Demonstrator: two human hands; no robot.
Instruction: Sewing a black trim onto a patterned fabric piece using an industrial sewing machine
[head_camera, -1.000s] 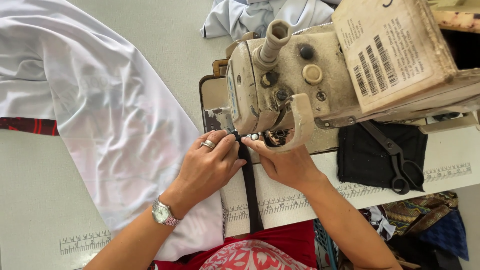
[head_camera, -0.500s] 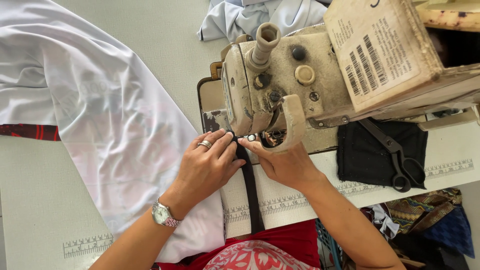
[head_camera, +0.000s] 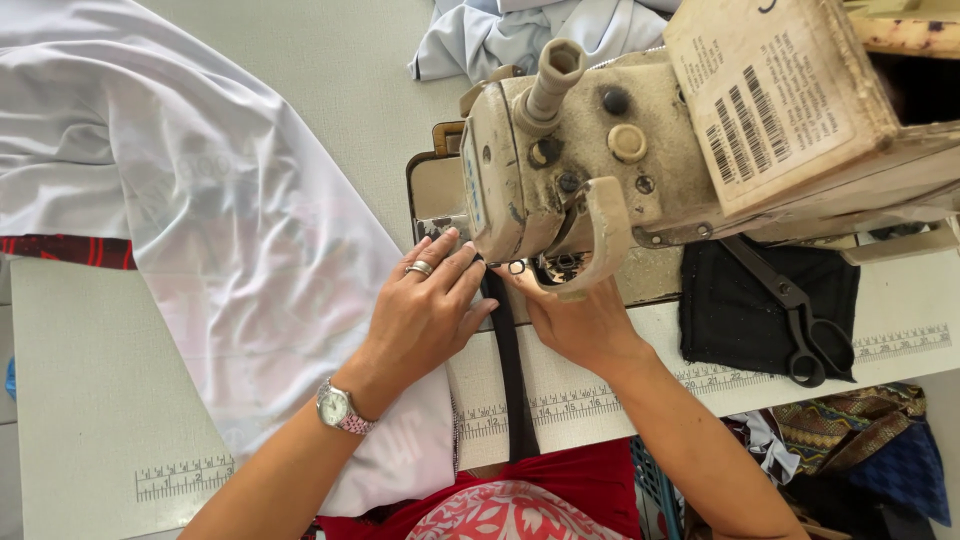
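A worn beige sewing machine (head_camera: 590, 170) stands on the white table. A narrow black strip (head_camera: 510, 370) runs from under its needle area toward me and hangs over the table's front edge. My left hand (head_camera: 425, 315), with a ring and a wristwatch, lies flat, its fingers pressing the strip's left side by the presser foot. On the strip's right side, my right hand (head_camera: 580, 320) pinches it just in front of the needle, partly hidden under the machine head.
White cloth (head_camera: 220, 250) is spread over the table's left half, with a red plaid edge (head_camera: 65, 250) at the far left. Black scissors (head_camera: 800, 320) lie on a folded black fabric piece (head_camera: 770, 310) at the right. Pale blue cloth (head_camera: 500, 35) sits behind the machine. Printed rulers line the table's front edge (head_camera: 570, 405).
Both hands stay at the needle with only slight finger shifts; the view has drifted a little.
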